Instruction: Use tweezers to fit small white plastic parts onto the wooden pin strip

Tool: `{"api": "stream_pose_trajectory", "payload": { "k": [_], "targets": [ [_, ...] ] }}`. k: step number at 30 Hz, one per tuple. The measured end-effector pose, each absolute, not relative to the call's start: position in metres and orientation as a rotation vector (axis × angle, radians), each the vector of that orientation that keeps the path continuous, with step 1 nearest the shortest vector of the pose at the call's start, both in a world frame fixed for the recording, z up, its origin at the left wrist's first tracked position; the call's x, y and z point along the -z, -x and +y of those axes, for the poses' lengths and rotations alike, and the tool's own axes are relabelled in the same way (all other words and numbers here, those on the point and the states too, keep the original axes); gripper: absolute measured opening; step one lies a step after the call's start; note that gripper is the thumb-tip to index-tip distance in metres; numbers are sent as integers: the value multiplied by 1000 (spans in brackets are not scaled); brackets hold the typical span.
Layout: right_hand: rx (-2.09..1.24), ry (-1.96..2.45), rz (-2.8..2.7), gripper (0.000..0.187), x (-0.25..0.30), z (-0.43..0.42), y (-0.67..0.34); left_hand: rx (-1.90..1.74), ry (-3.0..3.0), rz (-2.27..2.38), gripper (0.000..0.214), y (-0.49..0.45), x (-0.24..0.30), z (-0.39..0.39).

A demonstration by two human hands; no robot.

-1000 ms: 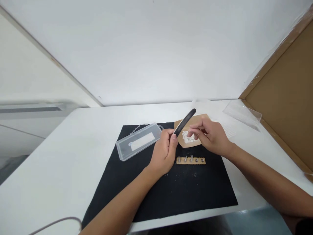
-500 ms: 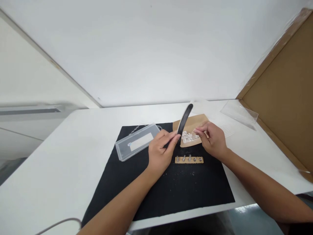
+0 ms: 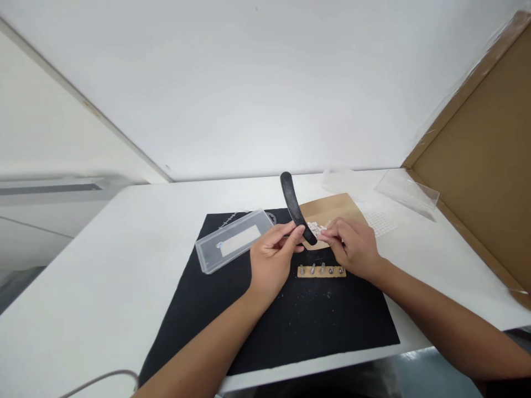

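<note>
Pinched between the thumb and fingers of my left hand (image 3: 270, 255) is a curved black nail file (image 3: 292, 202), its top leaning left. My right hand (image 3: 355, 247) is closed in a pinch beside the file's lower end; whatever tiny pale thing its fingertips hold is too small to make out. Behind the hands, a brown paper tray (image 3: 332, 207) carries a heap of small white pieces (image 3: 316, 228), partly covered by my fingers. Below them lies a light wooden strip (image 3: 322, 273) with several small clear and metallic pegs standing on it.
A translucent plastic case (image 3: 228, 243) with a white label lies left on the black mat (image 3: 323, 326). A white grid sheet (image 3: 381, 223) and a clear acrylic plate (image 3: 409, 193) rest at the right. A large cardboard box (image 3: 477, 166) borders the table's right side.
The nail file has swung from leaning right to leaning left, its broad face now turned to me. My right hand has moved left and slightly down from the white pieces to the file's lower end.
</note>
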State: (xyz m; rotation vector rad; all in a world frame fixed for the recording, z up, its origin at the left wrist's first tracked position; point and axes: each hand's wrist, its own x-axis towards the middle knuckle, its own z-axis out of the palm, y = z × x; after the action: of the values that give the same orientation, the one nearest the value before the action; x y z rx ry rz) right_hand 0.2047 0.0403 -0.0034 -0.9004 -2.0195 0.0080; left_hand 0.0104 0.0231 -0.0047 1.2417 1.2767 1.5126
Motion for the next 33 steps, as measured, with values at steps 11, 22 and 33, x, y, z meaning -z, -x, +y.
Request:
{"api": "stream_pose_trajectory", "payload": {
  "k": [11, 22, 33],
  "targets": [
    [388, 906, -2024, 24, -3, 37, -194, -1505, -1150, 1179, 31, -18, -3, 17],
    [538, 864, -2169, 28, 3, 40, -194, -1511, -1210, 1237, 30, -16, -1, 15],
    [425, 897, -2018, 25, 3, 47, -185, -1548, -1175, 1234, 35, -17, -6, 15]
  ]
}}
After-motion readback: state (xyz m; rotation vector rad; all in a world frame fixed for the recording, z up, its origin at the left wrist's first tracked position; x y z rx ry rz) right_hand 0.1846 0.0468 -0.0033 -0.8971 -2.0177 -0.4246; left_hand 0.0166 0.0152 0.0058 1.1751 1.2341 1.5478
